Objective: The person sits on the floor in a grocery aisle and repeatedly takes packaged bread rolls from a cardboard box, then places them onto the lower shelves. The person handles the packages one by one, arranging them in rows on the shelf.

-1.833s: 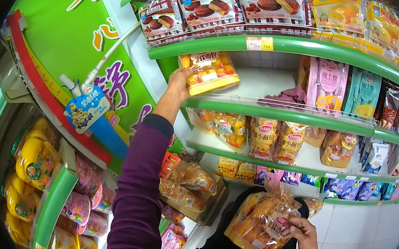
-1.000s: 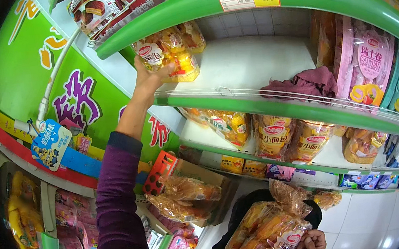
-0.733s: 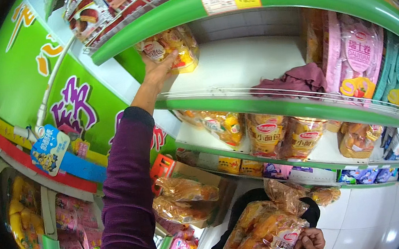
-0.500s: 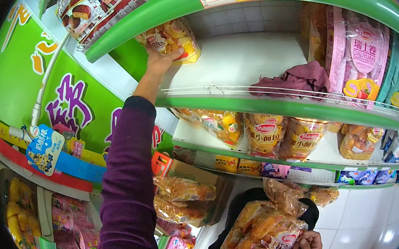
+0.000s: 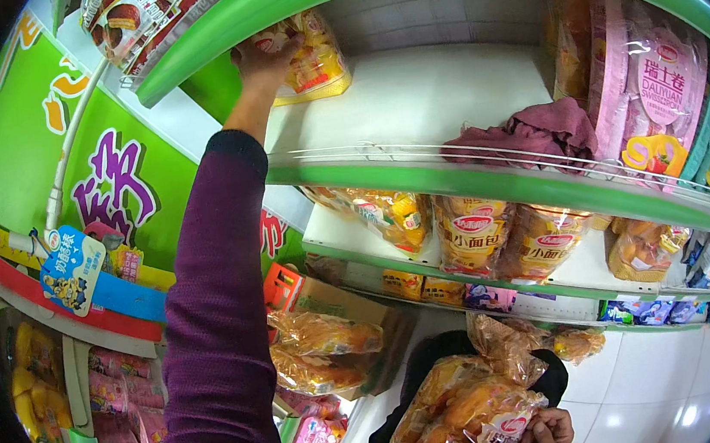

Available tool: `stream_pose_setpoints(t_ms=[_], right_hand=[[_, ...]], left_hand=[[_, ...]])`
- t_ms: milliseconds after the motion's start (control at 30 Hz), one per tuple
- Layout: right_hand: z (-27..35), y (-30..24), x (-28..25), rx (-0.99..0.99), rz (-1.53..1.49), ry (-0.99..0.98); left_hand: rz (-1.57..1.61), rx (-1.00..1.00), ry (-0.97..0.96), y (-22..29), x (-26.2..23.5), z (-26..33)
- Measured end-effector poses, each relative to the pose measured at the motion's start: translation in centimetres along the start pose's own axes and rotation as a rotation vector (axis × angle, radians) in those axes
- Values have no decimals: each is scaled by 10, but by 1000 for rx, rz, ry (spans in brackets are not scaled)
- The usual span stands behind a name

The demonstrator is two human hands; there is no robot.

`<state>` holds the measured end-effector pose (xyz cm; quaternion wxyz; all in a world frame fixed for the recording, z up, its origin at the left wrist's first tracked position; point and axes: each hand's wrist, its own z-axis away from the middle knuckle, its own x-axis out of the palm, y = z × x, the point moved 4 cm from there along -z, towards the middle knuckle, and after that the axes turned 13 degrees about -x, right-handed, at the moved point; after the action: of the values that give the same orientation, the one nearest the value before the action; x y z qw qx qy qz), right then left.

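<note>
The left hand [image 5: 262, 58] grips a yellow bun pack [image 5: 312, 57] upright at the shelf's [image 5: 411, 94] back-left corner, leaving the front free. The right hand [image 5: 549, 433] clutches more bun bags [image 5: 461, 409] low against the body, apparently as ready stock.

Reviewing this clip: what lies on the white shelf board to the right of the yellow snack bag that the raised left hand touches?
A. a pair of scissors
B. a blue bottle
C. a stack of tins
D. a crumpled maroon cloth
D: a crumpled maroon cloth lies on the white shelf board, right of the yellow snack bag under the left hand.

yellow snack bag [image 5: 312, 57] on shelf, pink packets [image 5: 662, 94] right
</note>
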<state>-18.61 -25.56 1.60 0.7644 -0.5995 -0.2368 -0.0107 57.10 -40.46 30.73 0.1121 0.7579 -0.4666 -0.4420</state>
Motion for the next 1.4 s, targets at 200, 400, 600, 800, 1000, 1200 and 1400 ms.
stream_pose_setpoints(t_ms=[200,400,600,800,1000,1200,1400], right_hand=[[8,3,-4,-32,-75,16],[20,2,-14,-72,-92,-73],[19,-20,-12,-133,50,-168],[26,-23,-26,-136,111,59],[37,-18,-34,-156,116,76],[47,-21,-25,-227,252,-117],[50,-29,-32,-269,-62,-113]], left_hand=[[-172,90,67,-40,0,-37],[-204,106,10,-38,-29,-14],[138,-23,-104,31,-69,125],[546,-128,-739,118,-142,409],[295,-38,-1016,72,-204,576],[94,75,-1048,68,-230,621],[718,-644,-1262,53,-230,637]])
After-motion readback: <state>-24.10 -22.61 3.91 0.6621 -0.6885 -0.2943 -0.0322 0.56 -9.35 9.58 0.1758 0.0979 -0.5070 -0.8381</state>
